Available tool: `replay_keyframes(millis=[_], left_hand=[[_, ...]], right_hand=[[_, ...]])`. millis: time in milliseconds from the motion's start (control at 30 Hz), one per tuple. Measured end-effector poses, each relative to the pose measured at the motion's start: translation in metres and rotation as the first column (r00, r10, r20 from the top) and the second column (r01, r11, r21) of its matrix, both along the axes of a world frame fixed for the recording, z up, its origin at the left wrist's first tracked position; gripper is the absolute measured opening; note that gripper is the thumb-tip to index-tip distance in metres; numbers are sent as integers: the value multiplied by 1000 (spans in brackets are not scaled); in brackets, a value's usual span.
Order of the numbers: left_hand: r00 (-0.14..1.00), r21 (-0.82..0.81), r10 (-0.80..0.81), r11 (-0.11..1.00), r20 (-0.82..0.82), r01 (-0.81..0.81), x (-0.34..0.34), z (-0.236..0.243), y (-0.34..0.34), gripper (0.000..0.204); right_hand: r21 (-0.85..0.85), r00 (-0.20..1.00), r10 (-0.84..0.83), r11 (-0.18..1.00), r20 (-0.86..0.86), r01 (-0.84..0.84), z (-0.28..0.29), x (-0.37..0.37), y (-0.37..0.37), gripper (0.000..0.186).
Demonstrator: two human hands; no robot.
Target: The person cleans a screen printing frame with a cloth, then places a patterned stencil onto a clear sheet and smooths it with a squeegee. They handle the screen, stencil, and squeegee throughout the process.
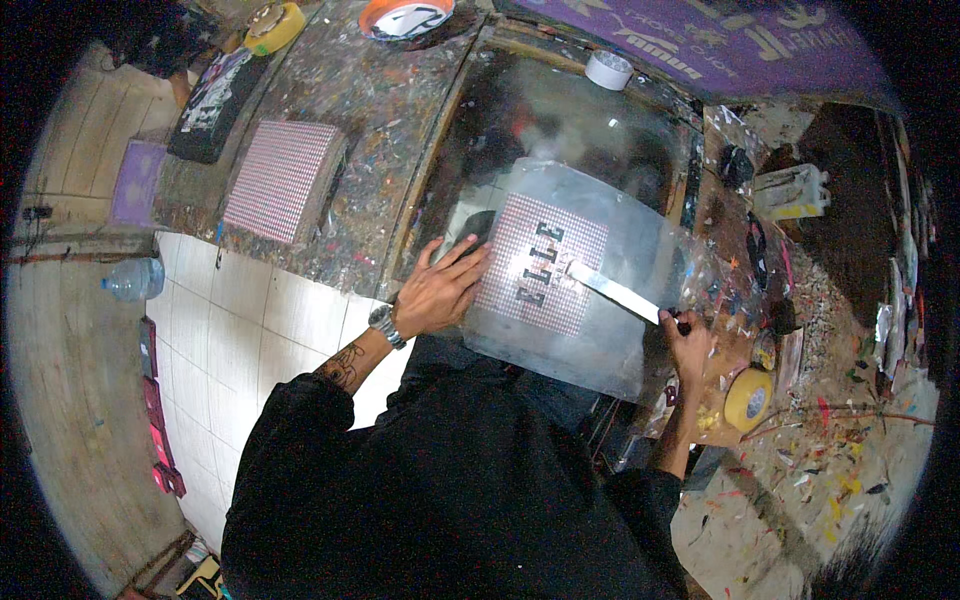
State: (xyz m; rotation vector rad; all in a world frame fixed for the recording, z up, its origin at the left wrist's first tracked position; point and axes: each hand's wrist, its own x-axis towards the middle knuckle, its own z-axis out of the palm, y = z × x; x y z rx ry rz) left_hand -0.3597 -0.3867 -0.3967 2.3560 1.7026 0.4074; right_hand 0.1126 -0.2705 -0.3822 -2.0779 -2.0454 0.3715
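A patterned red-and-white checked square [577, 218] with a row of dark letters lies within a larger translucent grey sheet [600, 365]. The sheet rests on a dark glass-topped surface [480, 130] and reaches past its near edge. My left hand [440, 288] lies with its fingers stretched out against the sheet's left edge, holding nothing. In my right hand [690, 345], at the sheet's right side, is a long flat pale blade [625, 292] with a dark handle. Its tip reaches the checked square, just right of the letters. Whether the tip touches cannot be made out.
Left on the paint-stained table sits a stack of checked sheets [280, 180]. A white tape roll [608, 70] stands at the far edge. Yellow tape rolls lie near right [748, 400] and far left [274, 28]. An orange-rimmed bowl [405, 18] is at the back.
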Motion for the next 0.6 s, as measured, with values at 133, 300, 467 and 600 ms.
replay_keyframes(millis=[133,300,467,600], left_hand=[[1000,-33,0,999,-13,0,0,5,1,53],[999,-37,14,999,-31,-15,2,2,0,58],[998,-52,13,999,-57,-16,1,1,-1,60],[1000,-75,16,997,-17,-17,2,5,0,58]], right_hand=[[-105,994,91,990,-58,-97,-5,11,20,50],[-122,995,63,990,-81,-73,11,-12,25,49],[-151,991,123,980,-62,-131,13,-16,26,50],[-111,984,177,979,26,-173,8,-14,24,50]])
